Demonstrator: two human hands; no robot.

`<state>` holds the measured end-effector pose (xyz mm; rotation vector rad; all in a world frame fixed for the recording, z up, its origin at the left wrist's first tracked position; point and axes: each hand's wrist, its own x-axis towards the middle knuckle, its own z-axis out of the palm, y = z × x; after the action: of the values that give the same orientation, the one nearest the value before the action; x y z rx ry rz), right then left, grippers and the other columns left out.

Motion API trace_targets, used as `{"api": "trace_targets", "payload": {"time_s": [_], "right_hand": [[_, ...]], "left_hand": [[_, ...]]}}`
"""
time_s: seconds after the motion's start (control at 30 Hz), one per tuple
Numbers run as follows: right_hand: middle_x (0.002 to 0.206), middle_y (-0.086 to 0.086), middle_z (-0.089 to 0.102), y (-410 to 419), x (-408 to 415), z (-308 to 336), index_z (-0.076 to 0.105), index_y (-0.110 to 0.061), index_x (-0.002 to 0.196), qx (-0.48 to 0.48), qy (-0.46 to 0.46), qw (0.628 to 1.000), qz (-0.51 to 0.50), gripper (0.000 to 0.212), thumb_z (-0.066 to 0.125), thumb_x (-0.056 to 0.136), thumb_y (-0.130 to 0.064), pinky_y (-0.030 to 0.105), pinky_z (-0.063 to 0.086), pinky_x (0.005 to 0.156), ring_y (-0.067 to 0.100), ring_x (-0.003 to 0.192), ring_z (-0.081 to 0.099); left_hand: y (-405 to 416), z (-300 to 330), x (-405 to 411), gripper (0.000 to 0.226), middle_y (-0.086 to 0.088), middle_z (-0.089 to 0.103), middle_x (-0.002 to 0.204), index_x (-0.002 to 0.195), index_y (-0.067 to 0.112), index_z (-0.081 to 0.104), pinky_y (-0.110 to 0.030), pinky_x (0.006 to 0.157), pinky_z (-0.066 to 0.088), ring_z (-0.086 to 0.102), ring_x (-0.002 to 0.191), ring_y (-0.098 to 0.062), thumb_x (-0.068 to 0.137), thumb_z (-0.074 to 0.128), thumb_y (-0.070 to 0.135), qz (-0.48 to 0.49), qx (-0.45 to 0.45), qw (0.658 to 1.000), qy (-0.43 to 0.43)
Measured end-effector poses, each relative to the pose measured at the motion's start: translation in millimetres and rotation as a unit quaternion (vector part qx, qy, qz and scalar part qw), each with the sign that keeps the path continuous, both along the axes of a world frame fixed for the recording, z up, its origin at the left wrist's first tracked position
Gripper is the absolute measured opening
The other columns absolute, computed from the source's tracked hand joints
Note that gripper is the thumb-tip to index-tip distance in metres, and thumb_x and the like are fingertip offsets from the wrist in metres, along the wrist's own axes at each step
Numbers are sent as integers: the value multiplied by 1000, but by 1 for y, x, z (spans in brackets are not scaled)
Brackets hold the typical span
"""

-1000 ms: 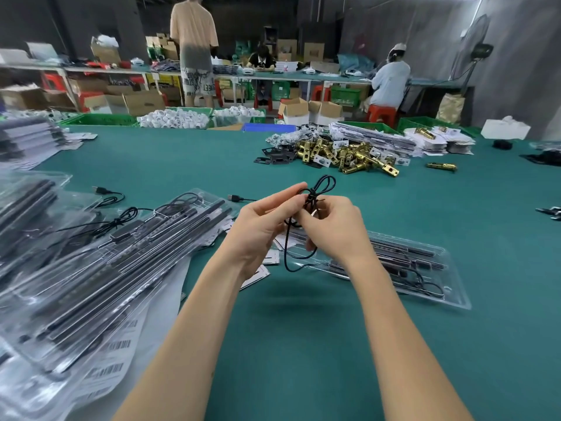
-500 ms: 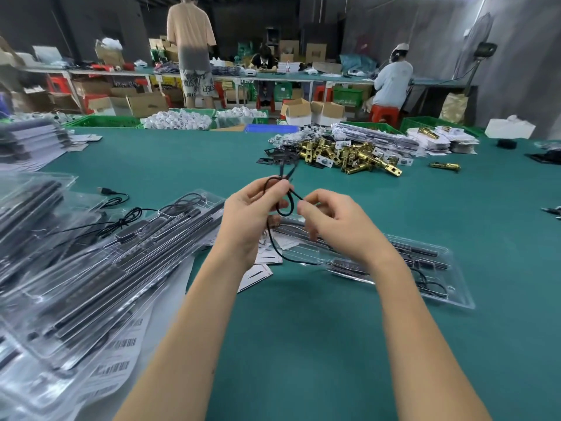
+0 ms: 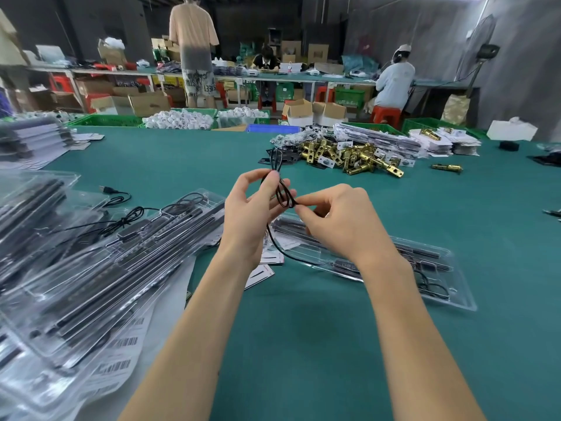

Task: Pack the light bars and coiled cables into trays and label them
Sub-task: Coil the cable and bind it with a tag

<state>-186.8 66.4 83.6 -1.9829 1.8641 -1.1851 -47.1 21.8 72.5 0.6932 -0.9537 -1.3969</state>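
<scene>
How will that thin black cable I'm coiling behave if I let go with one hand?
Probably floppy: the black cable droops in a slack curve from the left hand down to the clear tray. The small loops pinched by the right hand look springy, so they may uncoil. It seems light.

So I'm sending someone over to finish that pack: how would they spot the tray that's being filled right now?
On the green table, look just beyond the person's right hand. The open clear tray lies there alone, flat, with a black cable running up from it into both hands. The other trays sit heaped at the left.
</scene>
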Motion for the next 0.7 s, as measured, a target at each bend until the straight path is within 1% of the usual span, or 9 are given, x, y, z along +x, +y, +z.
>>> {"api": "trace_targets", "payload": {"time_s": [0.1, 0.2, 0.3, 0.4, 0.47, 0.53, 0.57, 0.63, 0.7], "right_hand": [[61, -5, 71, 0, 0, 0, 79, -38, 94, 27, -16, 1000, 1, 17, 63, 92, -34, 29, 56, 60, 13, 56, 62], [63, -11, 72, 2, -5, 1, 76, -37, 90, 84, -35, 995, 42, 15, 63, 95, -34, 9, 39, 50, -3, 48, 56], [74, -7, 76, 4, -15, 2, 71, -30, 104, 174, -115, 974, 92, 12, 61, 98, -32, 16, 46, 53, 3, 52, 56], [82, 4, 74, 10, -32, 1, 63, -22, 108, 238, -270, 918, 168, 10, 57, 101, -19, 24, 54, 58, 18, 62, 65], [103, 9, 74, 17, -48, -2, 68, -22, 107, 258, -348, 863, 259, 18, 53, 102, -13, 28, 58, 65, 23, 75, 70], [130, 10, 66, 22, -61, -7, 70, -20, 117, 259, -368, 821, 351, 27, 52, 99, -10, 31, 60, 72, 27, 92, 73], [138, 9, 62, 24, -65, -9, 68, -19, 124, 251, -364, 812, 381, 30, 54, 98, -11, 32, 61, 74, 29, 99, 73], [132, 8, 67, 23, -63, -9, 69, -19, 126, 219, -351, 830, 374, 32, 61, 95, -16, 32, 61, 74, 28, 99, 73], [108, 3, 74, 16, -56, -3, 76, -17, 114, 148, -345, 871, 316, 26, 71, 89, -22, 31, 61, 74, 21, 87, 73]], "left_hand": [[0, 0, 2, 22, -13, 77, 93, 110, 14, 62, -26, 77, 58, 74, 92, -25, 91, 72, 17, -6, -29, 999, -12], [-1, -1, 5, 26, -9, 78, 89, 108, 20, 64, -25, 74, 55, 72, 87, -22, 86, 77, 15, 6, -37, 998, -44], [-2, -3, 9, 27, -7, 78, 90, 107, 21, 65, -29, 76, 56, 74, 86, -20, 85, 79, 17, 24, -33, 998, -54], [-5, -5, 12, 24, -8, 77, 89, 105, 17, 64, -23, 68, 56, 75, 82, -19, 85, 77, 11, 31, -14, 999, -7], [-7, -8, 13, 23, -8, 77, 86, 104, 15, 64, -23, 69, 56, 75, 82, -19, 85, 77, 9, 41, -3, 999, 0], [-9, -13, 12, 24, -9, 77, 84, 104, 14, 64, -24, 69, 57, 75, 81, -20, 85, 77, 9, 43, 4, 999, -6], [-10, -15, 10, 25, -10, 77, 83, 105, 13, 64, -25, 69, 57, 75, 80, -20, 85, 78, 9, 41, 5, 999, -14], [-11, -19, 6, 27, -10, 77, 82, 107, 13, 64, -26, 69, 57, 73, 78, -21, 85, 78, 9, 37, -2, 999, -36], [-11, -23, 3, 27, -10, 77, 83, 108, 14, 64, -27, 70, 58, 71, 77, -22, 85, 78, 10, 35, -15, 998, -57]]}}
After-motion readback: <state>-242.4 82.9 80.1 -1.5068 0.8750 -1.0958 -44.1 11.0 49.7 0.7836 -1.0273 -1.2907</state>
